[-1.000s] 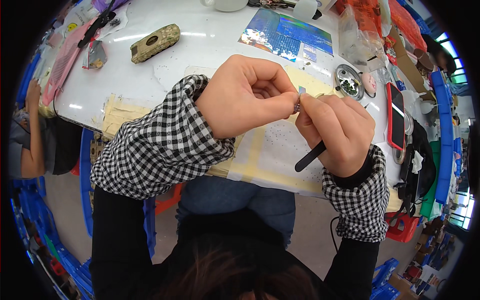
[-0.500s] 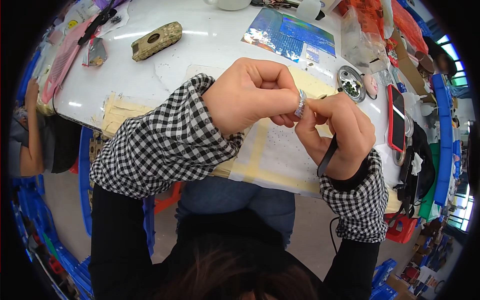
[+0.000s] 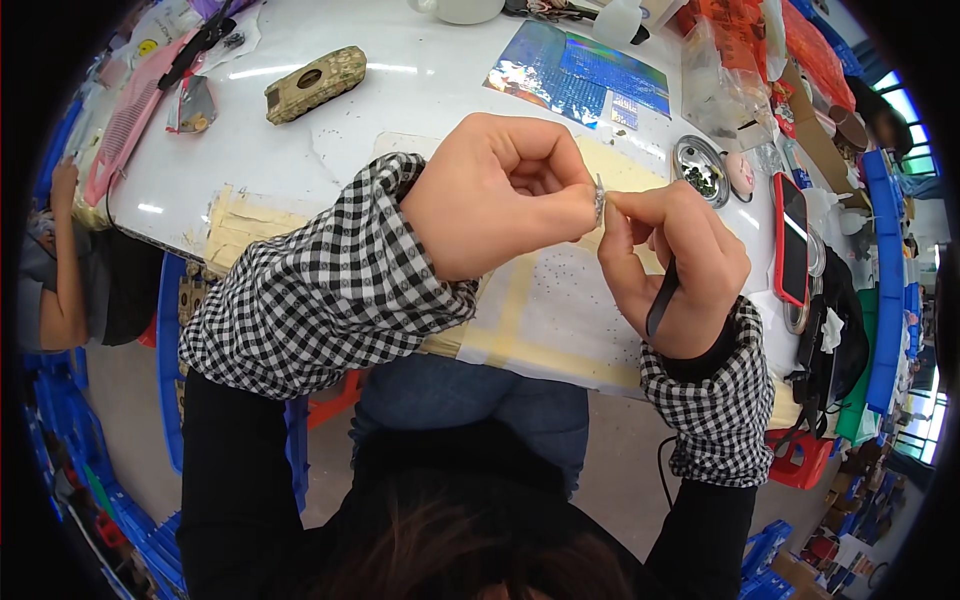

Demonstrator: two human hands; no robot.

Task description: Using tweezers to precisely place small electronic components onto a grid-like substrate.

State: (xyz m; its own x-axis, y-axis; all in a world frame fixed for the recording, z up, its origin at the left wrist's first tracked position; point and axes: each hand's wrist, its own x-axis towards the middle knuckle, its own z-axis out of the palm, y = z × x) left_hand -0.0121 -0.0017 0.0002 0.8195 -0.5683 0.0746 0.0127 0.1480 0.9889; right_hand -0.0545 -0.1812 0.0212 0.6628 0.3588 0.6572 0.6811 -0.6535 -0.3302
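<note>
Above the paper-covered work area, my left hand (image 3: 500, 200) pinches a small silvery, glittery piece (image 3: 600, 205) between thumb and forefinger. It shows almost edge-on, so its exact kind cannot be made out. Close against its right side are the closed thumb and forefinger of my right hand (image 3: 690, 260). A slim, flat black tool (image 3: 661, 302) is tucked in my right hand, one end sticking out by the palm; its other end is hidden. Under both hands lies a white sheet (image 3: 560, 310) edged with yellowish tape and scattered with tiny dark specks.
A camouflage-patterned case (image 3: 316, 84) lies at the far left. Shiny holographic sheets (image 3: 590, 75) are behind my hands. On the right are a round dish (image 3: 702, 170) of small dark bits and a red-edged phone (image 3: 791, 238). Another person's arm (image 3: 65, 255) shows at the left edge.
The silvery piece has turned from showing its broad glittery face to nearly edge-on. My left hand has shifted slightly left, and my right fingertips have moved a little.
</note>
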